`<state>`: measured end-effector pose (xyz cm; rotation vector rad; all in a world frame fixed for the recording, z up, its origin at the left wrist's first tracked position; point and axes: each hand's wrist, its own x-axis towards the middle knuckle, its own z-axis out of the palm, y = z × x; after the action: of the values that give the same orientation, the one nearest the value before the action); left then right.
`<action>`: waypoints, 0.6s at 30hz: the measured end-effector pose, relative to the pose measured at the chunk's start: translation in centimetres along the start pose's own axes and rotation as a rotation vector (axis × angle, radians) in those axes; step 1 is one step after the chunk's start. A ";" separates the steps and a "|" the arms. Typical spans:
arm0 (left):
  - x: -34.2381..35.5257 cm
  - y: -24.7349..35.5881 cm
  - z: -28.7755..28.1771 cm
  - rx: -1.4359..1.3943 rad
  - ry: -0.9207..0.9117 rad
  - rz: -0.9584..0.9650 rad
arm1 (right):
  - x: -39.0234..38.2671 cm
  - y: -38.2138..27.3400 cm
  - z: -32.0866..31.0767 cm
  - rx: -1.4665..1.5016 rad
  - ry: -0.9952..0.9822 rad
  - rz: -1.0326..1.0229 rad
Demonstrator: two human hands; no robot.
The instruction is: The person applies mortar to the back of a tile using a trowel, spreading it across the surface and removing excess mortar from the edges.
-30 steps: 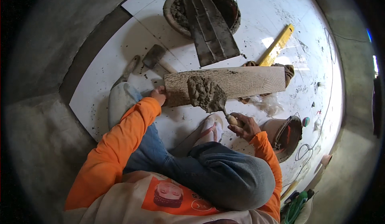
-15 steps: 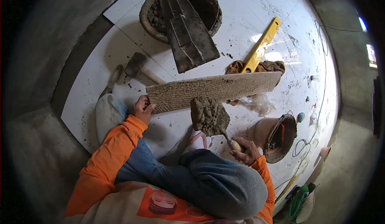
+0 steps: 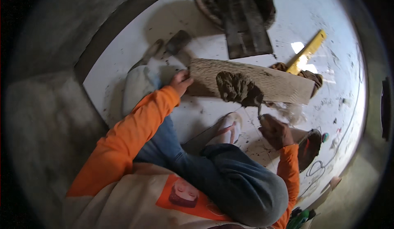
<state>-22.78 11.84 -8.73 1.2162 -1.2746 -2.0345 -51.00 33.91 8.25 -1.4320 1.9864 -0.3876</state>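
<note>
My left hand [image 3: 179, 83] grips the left end of a long light-brown slab [image 3: 289, 83] with a rough, combed face. In my right hand [image 3: 274, 131] is a trowel, its wooden handle largely covered by my fingers. A thick lump of wet grey mortar [image 3: 238, 88] on the trowel blade lies over the slab's lower middle; whether the two touch is unclear. Just beyond my left hand are a mallet with a dark head [image 3: 177, 42] and a tool with a long handle [image 3: 152, 49], lying on the white floor [image 3: 113, 73].
A mortar tub [image 3: 205, 11] with a dark ribbed board [image 3: 246, 40] across it stands at the back. A yellow level [image 3: 310, 50] rests on brown cloth [image 3: 314, 81]. A bucket [image 3: 310, 149] stands right, near cable and crumpled plastic [image 3: 293, 110]. Grey walls [image 3: 41, 97] border the left.
Since half a second ago the slab has tilted the other way, right end lower, and the loaded trowel has risen from below it onto its face. The whole view has also shifted.
</note>
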 end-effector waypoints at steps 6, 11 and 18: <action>1.7 -2.8 -2.1 0.112 0.064 -0.033 | 3.9 -4.3 -0.4 -0.304 0.030 -0.270; 0.1 1.9 0.8 0.045 0.260 -0.326 | 4.7 -4.0 0.7 -0.410 -0.071 -0.233; 0.8 1.2 0.4 0.214 0.196 -0.403 | 3.1 -3.2 -0.2 -0.441 0.084 -0.277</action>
<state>-23.60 10.82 -7.97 1.8506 -1.2537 -2.0099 -49.42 29.85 9.24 -2.0063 2.0256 -0.1291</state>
